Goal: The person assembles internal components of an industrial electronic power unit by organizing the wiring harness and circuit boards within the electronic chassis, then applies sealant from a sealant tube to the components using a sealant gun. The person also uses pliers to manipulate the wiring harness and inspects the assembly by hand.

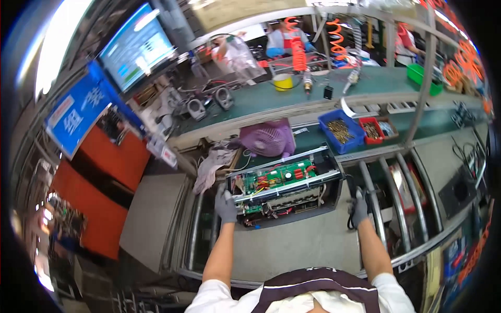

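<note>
On the far left, a blue sign [73, 122] has big white writing and a small red-and-white patch. Next comes a bright screen [135, 49]; its words are too small to read. Below it, a grey panel [154, 221] stops near the work place.

The left hand [226, 207], in a grey glove, touches the left end of the open metal box [284, 193]. Its fingers are bent at the corner; I can't tell if they pinch it. A purple fan [269, 140] is just behind the box. The box sits at the back of a grey board [292, 245], with bare board in front for moving.

Farther right is a blue bin [353, 146] of small brass bits. The right hand [359, 209], gloved too, is by the board's right edge, apart from the box. Its fingers point away from the person; I can't tell if they hold anything. Past it lie metal rollers [395, 203] with gaps between.
</note>
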The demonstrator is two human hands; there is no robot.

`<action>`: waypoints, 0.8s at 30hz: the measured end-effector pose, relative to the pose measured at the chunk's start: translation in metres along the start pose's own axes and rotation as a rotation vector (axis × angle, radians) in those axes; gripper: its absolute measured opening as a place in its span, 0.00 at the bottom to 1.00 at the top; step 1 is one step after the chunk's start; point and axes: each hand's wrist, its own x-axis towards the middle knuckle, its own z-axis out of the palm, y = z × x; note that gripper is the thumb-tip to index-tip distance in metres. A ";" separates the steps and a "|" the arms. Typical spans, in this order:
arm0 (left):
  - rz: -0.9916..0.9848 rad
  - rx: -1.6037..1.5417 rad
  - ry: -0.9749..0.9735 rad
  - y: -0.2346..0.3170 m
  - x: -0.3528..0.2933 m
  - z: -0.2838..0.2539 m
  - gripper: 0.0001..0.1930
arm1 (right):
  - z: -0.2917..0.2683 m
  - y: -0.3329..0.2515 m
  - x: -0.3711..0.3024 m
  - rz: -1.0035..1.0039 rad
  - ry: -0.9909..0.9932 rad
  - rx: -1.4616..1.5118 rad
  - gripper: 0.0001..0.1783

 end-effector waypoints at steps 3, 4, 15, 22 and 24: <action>0.065 0.237 0.016 -0.006 0.002 -0.024 0.18 | -0.030 0.035 -0.008 0.126 -0.137 0.210 0.29; 0.061 0.257 0.019 -0.012 0.001 -0.038 0.18 | -0.038 0.044 -0.021 0.205 -0.192 0.219 0.27; -0.030 0.416 -0.056 -0.029 0.012 -0.055 0.17 | -0.100 0.049 -0.098 -0.311 -0.452 -1.391 0.22; 0.023 0.617 0.133 0.068 -0.009 -0.008 0.14 | -0.065 -0.165 -0.004 -0.642 -0.594 -1.118 0.19; 0.276 0.489 0.092 0.120 -0.009 0.027 0.11 | -0.021 -0.252 0.006 -0.927 -0.459 -1.114 0.16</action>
